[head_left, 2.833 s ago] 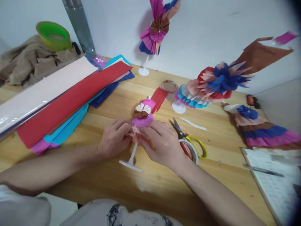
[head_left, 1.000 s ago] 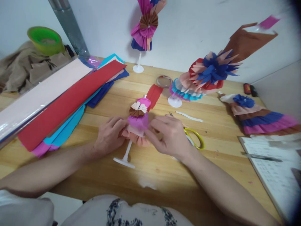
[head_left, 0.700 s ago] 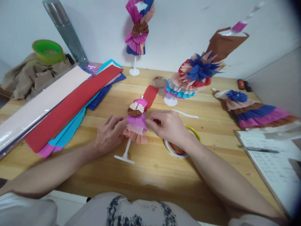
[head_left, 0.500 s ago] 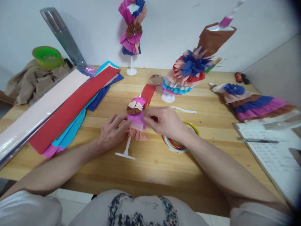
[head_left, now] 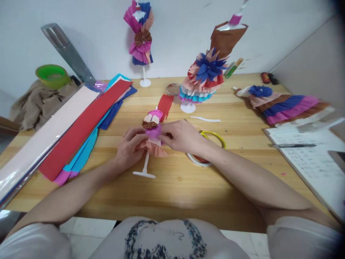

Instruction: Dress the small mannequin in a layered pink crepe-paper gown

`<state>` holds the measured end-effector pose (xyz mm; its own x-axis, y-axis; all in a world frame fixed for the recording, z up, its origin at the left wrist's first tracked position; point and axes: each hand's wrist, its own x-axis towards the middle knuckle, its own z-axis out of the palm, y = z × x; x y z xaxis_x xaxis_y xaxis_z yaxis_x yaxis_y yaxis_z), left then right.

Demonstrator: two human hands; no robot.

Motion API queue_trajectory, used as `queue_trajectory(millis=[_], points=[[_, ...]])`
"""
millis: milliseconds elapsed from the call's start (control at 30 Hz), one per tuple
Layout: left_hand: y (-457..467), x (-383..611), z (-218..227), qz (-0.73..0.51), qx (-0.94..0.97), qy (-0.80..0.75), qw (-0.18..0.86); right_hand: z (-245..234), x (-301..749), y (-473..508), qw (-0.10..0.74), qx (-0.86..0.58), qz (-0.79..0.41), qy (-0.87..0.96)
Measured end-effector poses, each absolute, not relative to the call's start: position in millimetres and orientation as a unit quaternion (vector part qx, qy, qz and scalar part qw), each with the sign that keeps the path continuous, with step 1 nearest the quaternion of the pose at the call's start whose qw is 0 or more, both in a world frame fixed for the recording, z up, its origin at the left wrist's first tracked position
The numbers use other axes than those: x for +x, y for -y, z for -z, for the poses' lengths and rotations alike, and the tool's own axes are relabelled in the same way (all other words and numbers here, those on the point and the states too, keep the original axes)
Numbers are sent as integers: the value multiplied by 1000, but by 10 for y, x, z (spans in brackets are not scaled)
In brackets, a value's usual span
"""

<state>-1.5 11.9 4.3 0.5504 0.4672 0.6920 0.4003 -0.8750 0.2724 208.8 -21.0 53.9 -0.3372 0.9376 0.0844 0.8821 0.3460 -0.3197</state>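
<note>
A small mannequin stand (head_left: 146,162) lies tilted back on the table between my two hands, its white base nearest me. It wears a paper dress (head_left: 154,131): magenta top, cream and brown fan bow at the chest, peach ruffle below. My left hand (head_left: 131,146) closes on the dress's left side, thumb and fingers pinching the paper at the waist. On the other side my right hand (head_left: 180,136) has thumb and index finger pinched at the dress's right edge. The exact bit of paper between the right fingertips is hidden.
Crepe paper sheets (head_left: 86,133) lie at left beside a green tape roll (head_left: 52,75). Dressed mannequins (head_left: 142,39) stand at the back. Tape rolls (head_left: 198,159) and yellow-handled scissors (head_left: 219,138) sit by my right forearm. A notebook (head_left: 299,154) with a pen lies at right.
The view has shifted slightly. My left fingers have moved a little lower, spreading the peach ruffle outward to the left. My right hand stays at the dress's right side.
</note>
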Motion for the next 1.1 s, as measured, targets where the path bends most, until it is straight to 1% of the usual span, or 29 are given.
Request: queue_trajectory(millis=[100,300,367,467,667,733,833,900,933,1000,1100], points=[[-131,-30,-32,-389,891,-234,17,-563,2082,226,133,-564,-104,808],[-167,-36,-29,-365,915,-151,-82,-562,2087,217,133,-585,-101,794],[-173,-32,-38,-375,911,-149,-85,-564,2091,214,127,-589,-95,792],[-187,-29,-44,-410,894,-179,-39,-570,2111,205,112,-583,-95,799],[-209,-63,20,-465,825,-302,110,-558,2170,205,86,-563,-122,813],[-196,-70,33,-481,797,-329,158,-582,2166,247,70,-529,-170,828],[-168,-64,26,-500,766,-342,215,-652,2091,372,40,-426,-312,848],[-153,-51,15,-507,743,-360,247,-675,1975,482,52,-398,-371,837],[-148,-43,11,-510,730,-373,261,-665,1898,537,69,-411,-382,825],[-143,-29,8,-516,705,-394,285,-590,1722,636,87,-445,-366,813],[-149,-21,13,-519,689,-404,305,-370,1476,724,132,-476,-288,820]])
